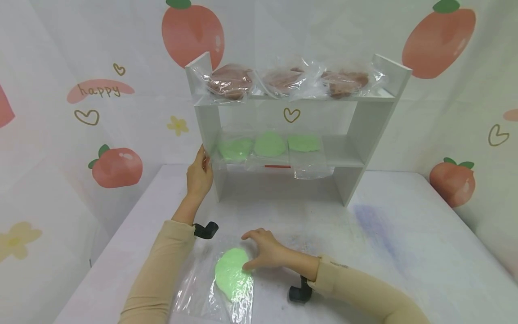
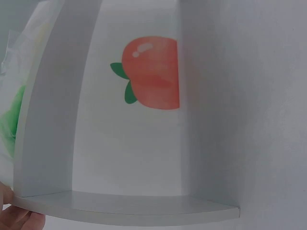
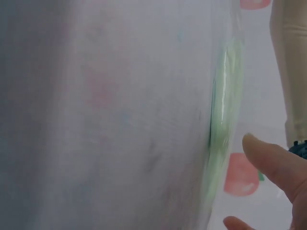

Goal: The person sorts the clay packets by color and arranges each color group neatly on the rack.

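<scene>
My left hand (image 1: 199, 175) grips the left side panel of a white shelf (image 1: 209, 123) at about middle-board height. In the left wrist view its thumb and fingers (image 2: 29, 221) lie on either side of the panel's edge. Below, on the table, lies a clear plastic bag (image 1: 198, 292) with a flat light green piece (image 1: 232, 273) inside. Over that bag's right side hovers my right hand (image 1: 269, 249), thumb and fingers spread, holding nothing. The right wrist view shows the green piece (image 3: 224, 100) edge-on, with the thumb (image 3: 271, 160) close beside it.
Three bagged green pieces (image 1: 270, 145) lie side by side on the middle board, one bag hanging over its front edge. Bagged brown pieces (image 1: 230, 82) rest on the top board. A small red strip (image 1: 277, 166) shows at the middle board's edge. Printed cloth (image 1: 323, 27) hangs behind.
</scene>
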A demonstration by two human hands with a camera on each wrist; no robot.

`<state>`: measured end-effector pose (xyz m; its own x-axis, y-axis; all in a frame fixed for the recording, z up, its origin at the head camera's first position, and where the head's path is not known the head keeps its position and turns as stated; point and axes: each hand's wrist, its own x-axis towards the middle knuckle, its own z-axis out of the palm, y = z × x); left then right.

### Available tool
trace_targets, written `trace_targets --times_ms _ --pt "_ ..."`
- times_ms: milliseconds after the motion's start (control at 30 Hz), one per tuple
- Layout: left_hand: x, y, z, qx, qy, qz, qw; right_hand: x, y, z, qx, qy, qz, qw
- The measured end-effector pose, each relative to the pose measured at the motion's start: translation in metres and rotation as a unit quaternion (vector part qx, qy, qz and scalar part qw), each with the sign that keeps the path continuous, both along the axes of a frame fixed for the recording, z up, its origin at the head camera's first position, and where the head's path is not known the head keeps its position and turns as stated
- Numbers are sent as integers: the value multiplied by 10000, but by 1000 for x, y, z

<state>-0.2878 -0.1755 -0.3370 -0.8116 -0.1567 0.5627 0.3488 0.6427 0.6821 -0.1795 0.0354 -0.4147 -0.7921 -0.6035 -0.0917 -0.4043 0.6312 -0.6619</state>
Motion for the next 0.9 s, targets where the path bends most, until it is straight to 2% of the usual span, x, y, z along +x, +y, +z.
trace_targets --times_ms 333,667,900 --pt "1 1 1 -60 15 74 10000 2 -9 0 752 259 -11 9968" --pt "1 0 1 0 -43 -21 10000 2 -11 6 575 -143 -25 9982" --pt "0 -1 0 36 -86 -82 9999 0 -10 8 391 -401 316 9979"
